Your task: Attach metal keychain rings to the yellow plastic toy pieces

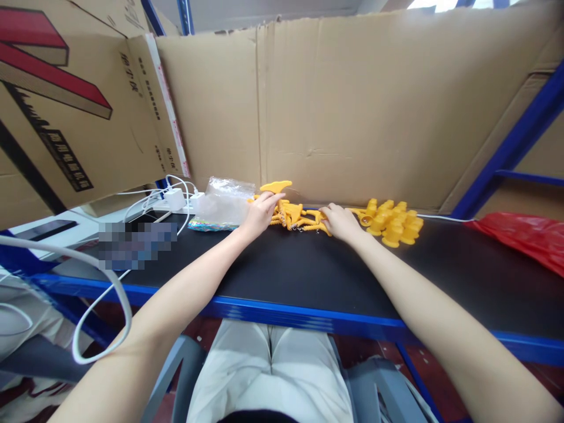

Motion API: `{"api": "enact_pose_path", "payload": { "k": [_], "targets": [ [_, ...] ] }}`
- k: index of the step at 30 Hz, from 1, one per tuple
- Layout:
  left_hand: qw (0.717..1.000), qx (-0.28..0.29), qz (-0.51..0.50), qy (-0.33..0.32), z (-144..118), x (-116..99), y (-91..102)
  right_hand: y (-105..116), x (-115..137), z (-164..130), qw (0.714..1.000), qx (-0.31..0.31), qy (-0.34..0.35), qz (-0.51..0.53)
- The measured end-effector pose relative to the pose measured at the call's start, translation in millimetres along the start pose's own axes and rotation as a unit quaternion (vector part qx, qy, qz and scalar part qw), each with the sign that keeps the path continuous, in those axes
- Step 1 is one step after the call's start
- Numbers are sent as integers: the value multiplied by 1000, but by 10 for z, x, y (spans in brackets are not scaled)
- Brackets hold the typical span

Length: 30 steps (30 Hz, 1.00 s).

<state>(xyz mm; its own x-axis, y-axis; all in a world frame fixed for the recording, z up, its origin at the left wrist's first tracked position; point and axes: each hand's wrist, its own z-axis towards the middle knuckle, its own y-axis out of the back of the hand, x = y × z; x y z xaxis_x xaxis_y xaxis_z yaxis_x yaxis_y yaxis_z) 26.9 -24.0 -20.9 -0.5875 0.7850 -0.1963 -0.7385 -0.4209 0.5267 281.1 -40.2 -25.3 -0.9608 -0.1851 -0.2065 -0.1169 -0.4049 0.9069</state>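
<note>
Several yellow plastic pieces with small metal rings or clips lie in a tangled heap [291,215] near the back of the black shelf top. My left hand [263,211] is at the heap's left side, fingers closed over yellow pieces; a flat, wing-shaped yellow piece [276,187] sticks up just behind its fingertips. At the heap's right end, my right hand [338,221] has bent fingers against thin yellow pieces; its exact hold is hidden. To the right of that hand stand yellow cup-like pieces with flared bases [392,222], grouped close together.
A clear plastic bag [227,200] lies left of my left hand. White chargers and cables [175,200] sit further left, near a blurred-out object [138,244]. Red plastic [520,235] lies far right. Cardboard [343,111] walls the back; a blue rail [304,317] edges the front.
</note>
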Motion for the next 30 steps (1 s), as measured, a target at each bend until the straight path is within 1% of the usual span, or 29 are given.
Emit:
{"api": "enact_pose_path", "payload": {
  "k": [3,7,10,11,14,16,17,20,23,26,30],
  "targets": [
    [999,31,41,1,-15,22,18,32,-3,-7,1000,-2,6,-1],
    [988,79,135,16,-12,11,53,97,-27,-17,1000,-14,0,1],
    [980,81,184,-4,3,-37,81,163,-38,-21,999,-31,-19,17],
    [979,78,188,0,9,-58,86,183,-39,-21,999,-35,-24,31],
    [981,78,168,56,15,-107,76,227,-31,-21,996,-23,-8,87],
    [983,86,137,92,9,-107,50,245,-15,-24,994,8,27,110],
    [984,91,119,99,2,-94,32,253,-4,-27,993,27,40,110],
    [988,101,74,91,-31,-14,-35,280,42,-41,992,81,51,78],
    [991,94,50,78,-65,73,-103,297,88,-55,991,121,43,43],
    [991,84,45,90,-81,114,-138,287,118,-61,991,125,45,20],
    [986,91,35,133,-66,99,-119,271,138,-66,993,101,56,-1]
  ]
}}
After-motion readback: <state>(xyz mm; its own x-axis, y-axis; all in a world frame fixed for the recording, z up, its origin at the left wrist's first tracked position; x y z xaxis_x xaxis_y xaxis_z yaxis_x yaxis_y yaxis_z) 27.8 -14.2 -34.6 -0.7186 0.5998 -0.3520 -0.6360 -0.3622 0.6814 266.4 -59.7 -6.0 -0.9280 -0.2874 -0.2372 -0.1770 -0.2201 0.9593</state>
